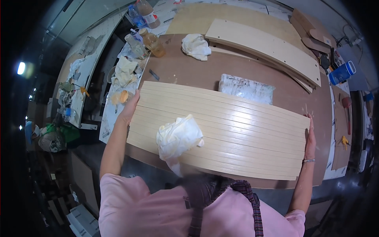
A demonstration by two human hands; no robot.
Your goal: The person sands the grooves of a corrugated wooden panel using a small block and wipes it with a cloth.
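A white label (150,17) marked with red sits on a bottle (145,7) at the far left, its print too small to tell. Brown board (181,71) shows between the slatted panel (244,134) and the pale boards (264,49) at the far right; a white-smeared block (246,87) stands at the panel's far edge. The panel lies between the hands: the left hand (132,107) clasps its left end, the right hand (310,140) its right, fingers partly hidden; a crumpled cloth (179,136) rests on it, left of middle
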